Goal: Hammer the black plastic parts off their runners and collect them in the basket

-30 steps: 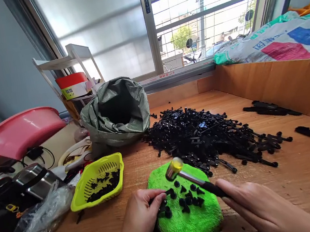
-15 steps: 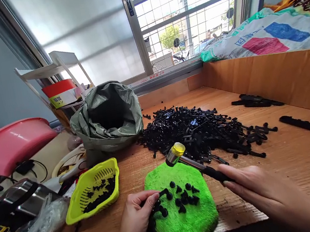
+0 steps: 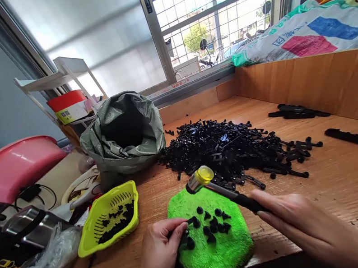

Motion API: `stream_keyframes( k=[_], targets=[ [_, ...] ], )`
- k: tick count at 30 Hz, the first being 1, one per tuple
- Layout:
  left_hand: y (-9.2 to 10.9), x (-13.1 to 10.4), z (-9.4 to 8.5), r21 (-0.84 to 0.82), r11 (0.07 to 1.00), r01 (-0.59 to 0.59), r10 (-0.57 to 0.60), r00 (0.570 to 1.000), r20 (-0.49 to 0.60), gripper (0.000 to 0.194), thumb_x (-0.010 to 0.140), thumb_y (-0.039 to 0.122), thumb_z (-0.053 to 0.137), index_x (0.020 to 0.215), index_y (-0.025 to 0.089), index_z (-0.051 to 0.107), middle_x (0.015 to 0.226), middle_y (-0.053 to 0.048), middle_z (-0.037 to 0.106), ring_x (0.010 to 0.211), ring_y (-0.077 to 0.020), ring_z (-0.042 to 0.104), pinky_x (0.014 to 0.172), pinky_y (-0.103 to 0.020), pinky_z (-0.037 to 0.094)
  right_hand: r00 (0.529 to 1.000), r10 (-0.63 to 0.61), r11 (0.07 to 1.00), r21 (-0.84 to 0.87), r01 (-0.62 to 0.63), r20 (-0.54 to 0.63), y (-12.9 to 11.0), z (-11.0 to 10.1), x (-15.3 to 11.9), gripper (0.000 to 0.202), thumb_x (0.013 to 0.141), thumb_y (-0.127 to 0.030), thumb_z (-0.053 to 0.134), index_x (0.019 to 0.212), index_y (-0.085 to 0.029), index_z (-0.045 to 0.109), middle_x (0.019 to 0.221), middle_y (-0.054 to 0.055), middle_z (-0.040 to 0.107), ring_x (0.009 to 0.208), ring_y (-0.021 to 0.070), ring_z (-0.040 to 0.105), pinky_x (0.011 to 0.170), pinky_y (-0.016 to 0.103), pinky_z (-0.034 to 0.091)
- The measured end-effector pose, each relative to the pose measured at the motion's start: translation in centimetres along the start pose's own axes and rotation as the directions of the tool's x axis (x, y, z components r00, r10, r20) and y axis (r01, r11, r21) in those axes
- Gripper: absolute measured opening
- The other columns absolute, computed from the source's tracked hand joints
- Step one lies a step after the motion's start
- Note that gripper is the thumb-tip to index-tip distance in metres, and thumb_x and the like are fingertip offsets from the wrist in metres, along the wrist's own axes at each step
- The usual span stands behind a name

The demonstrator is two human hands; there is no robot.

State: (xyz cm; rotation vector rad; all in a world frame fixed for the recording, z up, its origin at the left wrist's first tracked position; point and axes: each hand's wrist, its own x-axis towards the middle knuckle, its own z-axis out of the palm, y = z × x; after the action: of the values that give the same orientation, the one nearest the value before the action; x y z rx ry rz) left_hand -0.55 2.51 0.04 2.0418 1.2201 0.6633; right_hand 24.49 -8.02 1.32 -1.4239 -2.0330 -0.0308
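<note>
Hammer [image 3: 220, 188], small with a yellow and metal head, is gripped at its black handle by our right hand [image 3: 289, 218], fingers closed round it; the head hangs above the far edge of the green cloth [image 3: 215, 251]. Against half a second ago we note the head slightly lower and nearer the cloth. Our left hand [image 3: 161, 246] pinches a black clip strip [image 3: 187, 233] between thumb and fingertips at the cloth's left side, much as before. Loose black pieces [image 3: 214, 224] lie on the cloth. Yellow basket [image 3: 108, 216] sits left, unchanged; black parts heap [image 3: 229, 148] lies beyond
</note>
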Motion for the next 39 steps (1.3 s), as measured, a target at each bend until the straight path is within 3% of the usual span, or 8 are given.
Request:
stream_keyframes(
  k=[5,20,24,27,30,33,35,39],
  targets=[
    [0.9,0.1,-0.6,0.118,0.992,-0.053,0.048,0.998,0.044,0.022,0.076,0.033,0.053,0.084,0.023,0.071,0.08,-0.003,0.071,0.07,-0.0183,0.063,0.062,-0.023,0.045,0.962,0.038,0.994,-0.105,-0.01,0.269,0.1,1.1,0.1,0.021,0.088,-0.019,0.027,0.086,-0.021,0.048,0.06,0.003,0.053,0.051,0.0231,0.051,0.046,0.031,0.029],
    [0.9,0.4,-0.7,0.084,0.996,0.006,-0.012,0.997,0.072,0.024,0.075,0.034,0.053,0.077,0.02,0.072,0.075,-0.003,0.071,0.067,-0.0183,0.061,0.061,-0.023,0.041,0.938,0.127,0.991,-0.076,-0.109,0.323,-0.4,1.7,-0.1,0.03,0.082,-0.015,0.026,0.094,-0.015,0.053,0.068,0.01,0.055,0.058,0.0271,0.05,0.05,0.033,0.026],
    [0.6,0.3,-0.7,-0.248,0.96,0.13,-0.125,0.992,0.034,0.029,0.069,0.042,0.057,0.067,0.016,0.07,0.064,-0.003,0.067,0.061,-0.0164,0.057,0.057,-0.022,0.041,0.936,0.215,0.968,0.069,-0.243,0.277,0.4,1.6,-0.7,0.032,0.087,-0.03,0.027,0.093,-0.018,0.056,0.074,0.009,0.058,0.066,0.0264,0.052,0.058,0.035,0.036],
    [0.4,0.6,-0.7,-0.651,0.718,0.246,-0.302,0.953,0.027,0.033,0.059,0.037,0.067,0.084,0.017,0.067,0.073,-0.002,0.067,0.06,-0.0131,0.057,0.055,-0.02,0.042,0.927,0.333,0.901,0.23,-0.367,0.173,1.9,1.5,-1.8,0.042,0.088,-0.043,0.026,0.106,-0.019,0.055,0.097,0.009,0.059,0.088,0.0262,0.052,0.075,0.035,0.039],
    [0.7,1.6,-0.7,-0.801,0.534,0.271,-0.324,0.94,0.102,0.043,0.051,0.024,0.074,0.093,0.015,0.064,0.076,-0.004,0.067,0.064,-0.0124,0.059,0.059,-0.02,0.044,0.882,0.459,0.804,0.373,-0.463,0.104,3.4,1.6,-3.0,0.046,0.084,-0.051,0.036,0.111,-0.019,0.055,0.111,0.01,0.055,0.103,0.0291,0.045,0.086,0.037,0.036],
    [1.3,3.0,-0.3,-0.82,0.501,0.276,-0.266,0.951,0.158,0.035,0.053,0.018,0.075,0.085,0.012,0.062,0.072,-0.004,0.067,0.064,-0.0112,0.06,0.063,-0.019,0.045,0.837,0.532,0.68,0.524,-0.513,0.128,3.9,1.9,-3.6,0.046,0.079,-0.056,0.046,0.102,-0.02,0.06,0.1,0.009,0.059,0.094,0.029,0.05,0.077,0.035,0.042],
    [1.7,4.0,0.2,-0.809,0.512,0.287,-0.283,0.946,0.157,0.028,0.056,0.017,0.073,0.079,0.013,0.058,0.068,-0.002,0.066,0.056,-0.0081,0.058,0.055,-0.016,0.044,0.815,0.548,0.57,0.628,-0.529,0.19,3.7,2.2,-3.6,0.047,0.08,-0.058,0.044,0.097,-0.018,0.059,0.072,0.005,0.057,0.064,0.0222,0.054,0.054,0.03,0.044],
    [2.1,5.3,1.2,-0.789,0.521,0.327,-0.342,0.926,0.158,0.019,0.064,0.013,0.067,0.072,0.014,0.05,0.061,-0.001,0.063,0.05,-0.0076,0.058,0.047,-0.014,0.044,0.795,0.529,0.363,0.768,-0.528,0.296,3.1,2.6,-3.4,0.048,0.08,-0.062,0.042,0.09,-0.017,0.053,0.052,-0.004,0.037,0.038,0.0104,0.034,0.036,0.021,0.027]
  ],
)
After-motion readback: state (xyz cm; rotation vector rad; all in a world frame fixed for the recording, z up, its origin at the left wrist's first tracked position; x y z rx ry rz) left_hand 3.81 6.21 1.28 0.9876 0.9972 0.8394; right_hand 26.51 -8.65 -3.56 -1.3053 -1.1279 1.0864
